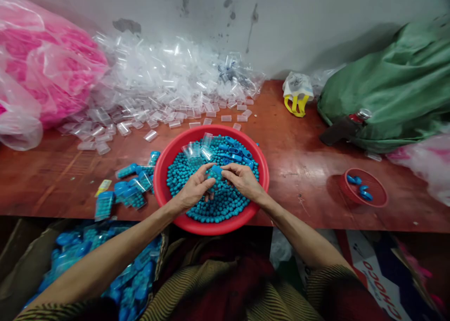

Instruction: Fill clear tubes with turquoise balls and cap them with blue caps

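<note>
Over a red basin [161, 190] of small blue balls [211, 213], both my hands meet at a small clear plastic container with a blue cap [215, 172]. My left hand [195, 188] is closed around its left side, thumb and fingers on it. The fingertips of my right hand [245, 182] pinch at the cap from the right. Part of the container is hidden by my fingers. Just beyond, empty clear containers [192, 151] and blue caps [235, 150] rest on the balls.
Filled blue-capped containers [104, 205] lie left of the basin, with more in a box [130, 283] below. Clear containers [168, 77] are heaped along the wall. A pink-filled bag [52, 63], green sack [383, 86], dark bottle [342, 128] and small red basket [381, 197] flank the table.
</note>
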The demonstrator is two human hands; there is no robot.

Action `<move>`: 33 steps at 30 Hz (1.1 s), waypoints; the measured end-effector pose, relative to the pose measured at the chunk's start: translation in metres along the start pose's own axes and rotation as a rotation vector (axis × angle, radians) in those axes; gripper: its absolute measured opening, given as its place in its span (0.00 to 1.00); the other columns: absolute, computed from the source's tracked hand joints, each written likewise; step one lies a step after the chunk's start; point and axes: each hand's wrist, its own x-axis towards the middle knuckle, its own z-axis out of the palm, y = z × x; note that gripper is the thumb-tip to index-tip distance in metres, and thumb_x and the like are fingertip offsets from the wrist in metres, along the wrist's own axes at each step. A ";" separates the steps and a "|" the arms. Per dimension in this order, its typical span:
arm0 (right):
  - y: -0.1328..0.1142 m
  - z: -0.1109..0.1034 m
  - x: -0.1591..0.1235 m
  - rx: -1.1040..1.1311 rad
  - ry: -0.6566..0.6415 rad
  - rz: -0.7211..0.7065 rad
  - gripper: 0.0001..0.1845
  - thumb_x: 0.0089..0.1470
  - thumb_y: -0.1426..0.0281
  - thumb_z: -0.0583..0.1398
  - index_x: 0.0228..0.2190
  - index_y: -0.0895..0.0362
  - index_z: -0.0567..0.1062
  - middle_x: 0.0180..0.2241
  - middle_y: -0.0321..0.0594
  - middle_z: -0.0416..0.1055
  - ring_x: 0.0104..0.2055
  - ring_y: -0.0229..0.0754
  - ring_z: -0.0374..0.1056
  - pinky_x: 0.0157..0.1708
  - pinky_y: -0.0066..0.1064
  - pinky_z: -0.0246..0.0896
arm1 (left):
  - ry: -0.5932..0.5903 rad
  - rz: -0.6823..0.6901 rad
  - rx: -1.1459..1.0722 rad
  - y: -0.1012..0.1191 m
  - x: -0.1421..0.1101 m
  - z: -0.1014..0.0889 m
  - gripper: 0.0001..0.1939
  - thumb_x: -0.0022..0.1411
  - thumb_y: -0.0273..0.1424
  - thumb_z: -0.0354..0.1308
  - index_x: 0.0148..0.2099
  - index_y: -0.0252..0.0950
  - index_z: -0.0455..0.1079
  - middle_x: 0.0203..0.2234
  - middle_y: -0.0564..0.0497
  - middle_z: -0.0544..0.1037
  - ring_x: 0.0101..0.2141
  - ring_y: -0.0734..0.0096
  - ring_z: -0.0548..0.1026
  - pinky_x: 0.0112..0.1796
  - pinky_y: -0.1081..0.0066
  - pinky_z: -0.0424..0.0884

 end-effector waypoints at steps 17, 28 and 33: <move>0.001 -0.003 -0.014 -0.496 0.173 -0.634 0.13 0.59 0.74 0.53 0.41 0.55 0.76 0.36 0.41 0.75 0.39 0.39 0.69 0.39 0.33 0.65 | -0.032 -0.081 -0.101 0.006 -0.007 -0.002 0.37 0.54 0.40 0.60 0.61 0.35 0.50 0.23 0.56 0.71 0.17 0.76 0.70 0.15 0.78 0.64; 0.003 -0.003 -0.014 -0.825 0.111 -0.881 0.16 0.61 0.76 0.49 0.42 0.61 0.74 0.34 0.46 0.74 0.37 0.42 0.65 0.36 0.34 0.62 | -0.019 -0.143 -0.160 0.013 -0.013 0.000 0.37 0.53 0.43 0.61 0.61 0.38 0.52 0.21 0.56 0.71 0.14 0.79 0.67 0.12 0.81 0.53; 0.004 -0.001 -0.014 -0.861 0.100 -0.886 0.16 0.61 0.76 0.48 0.41 0.61 0.74 0.33 0.45 0.74 0.35 0.40 0.65 0.35 0.33 0.61 | -0.028 -0.177 -0.145 0.018 -0.016 -0.003 0.33 0.54 0.41 0.61 0.58 0.39 0.55 0.20 0.58 0.69 0.15 0.81 0.66 0.14 0.82 0.54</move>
